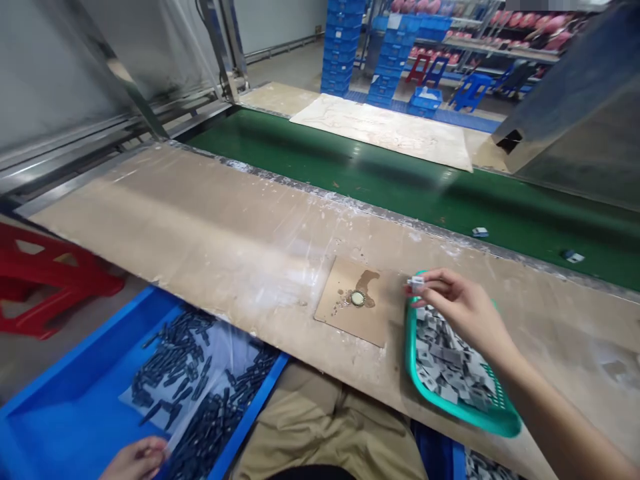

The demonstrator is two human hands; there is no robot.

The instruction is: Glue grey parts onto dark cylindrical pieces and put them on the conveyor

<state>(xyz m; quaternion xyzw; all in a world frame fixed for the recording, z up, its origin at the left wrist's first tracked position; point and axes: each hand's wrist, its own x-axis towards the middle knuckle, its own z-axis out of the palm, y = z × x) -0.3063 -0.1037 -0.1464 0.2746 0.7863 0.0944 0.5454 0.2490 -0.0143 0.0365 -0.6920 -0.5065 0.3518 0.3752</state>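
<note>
My right hand [460, 307] pinches a small light-grey plastic part [416, 284] between thumb and fingers. It is over the far end of a green plastic basket [411, 360] heaped with similar grey parts [450, 363]. Down at the lower left, my left hand [137, 459] has its fingers closed at the edge of a whitish plastic sheet [173, 437] in a blue bin [75, 400]. Many dark, slim plastic parts [175, 363] lie on and around that sheet. Left of the basket, a cardboard square [335, 303] bears a small round pale cap [357, 299] amid wet brown stains.
Beyond the worktable [225, 220] runs a green conveyor belt [310, 160] carrying two small parts [480, 232]. A red stool [60, 280] stands at left. More grey parts [487, 467] sit below the table edge. Stacked blue crates [343, 47] rise at the back.
</note>
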